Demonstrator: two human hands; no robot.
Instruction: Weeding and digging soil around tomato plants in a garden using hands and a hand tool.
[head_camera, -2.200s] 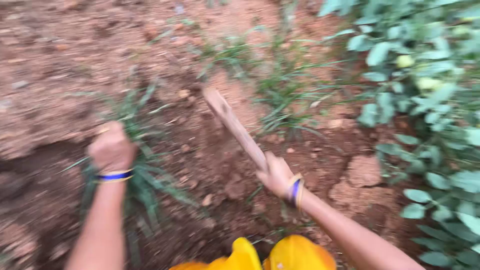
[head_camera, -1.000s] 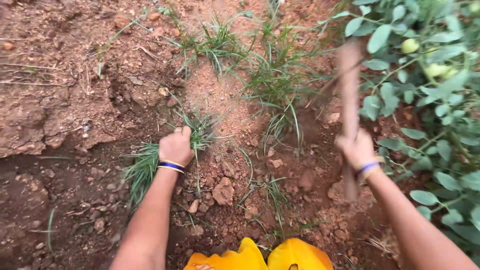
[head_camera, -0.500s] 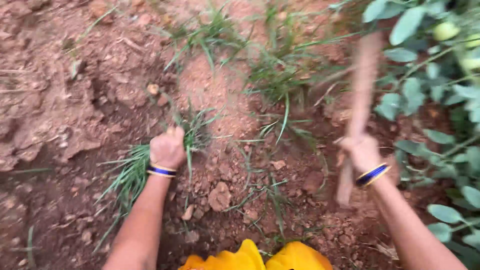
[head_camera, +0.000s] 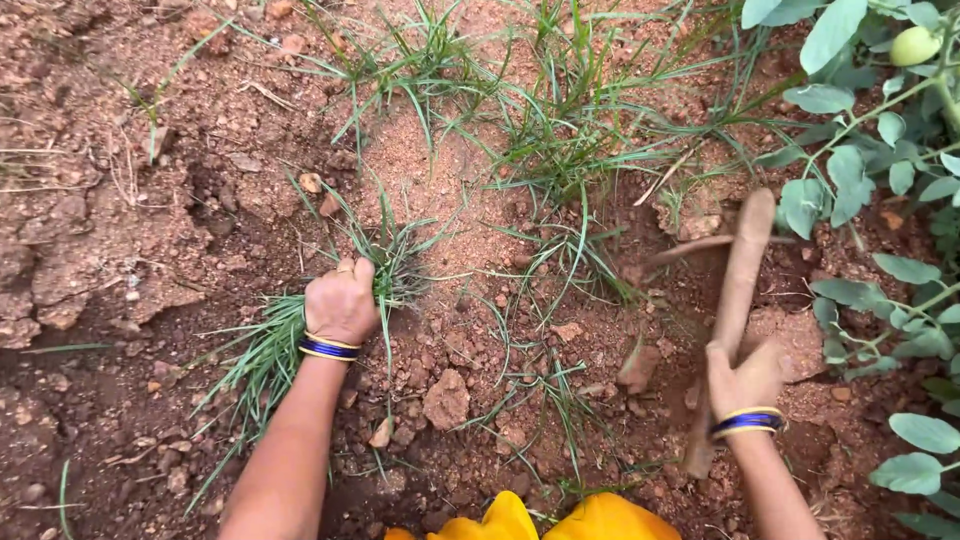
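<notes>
- Head view, step in hand: weeding by hand. The left hand (head_camera: 341, 300) is closed in a fist around a tuft of grass (head_camera: 385, 262), gripping it low where the blades meet the soil. The tuft stands rooted, left of centre in the frame; more blades trail down and left past the wrist.
- Head view, right side: the right hand (head_camera: 742, 382) is clenched on a wooden tool handle (head_camera: 738, 290), held about a third of the way up. The handle is tilted nearly upright and blurred with motion. Its working end is not clearly visible; I cannot tell the blade's shape.
- Judgement on what the work calls for: a firm pull on the tuft close to its base, and any strike of the tool landing at the roots, well apart from the holding fingers.
- Materials: the red-brown soil (head_camera: 150, 250) is dry, crumbly, cracked into slabs at the left; a loose clod (head_camera: 446, 400) lies between the two arms. The grass is thin, wiry, green. The handle is smooth, pale brown, rounded.
- Surroundings: further grass clumps (head_camera: 560, 150) grow above centre; a broad-leaved plant (head_camera: 860, 170) with one round green fruit (head_camera: 915, 45) fills the right edge. Blue and gold bangles (head_camera: 328, 347) sit on both wrists; yellow cloth (head_camera: 560, 520) shows at the bottom.
</notes>
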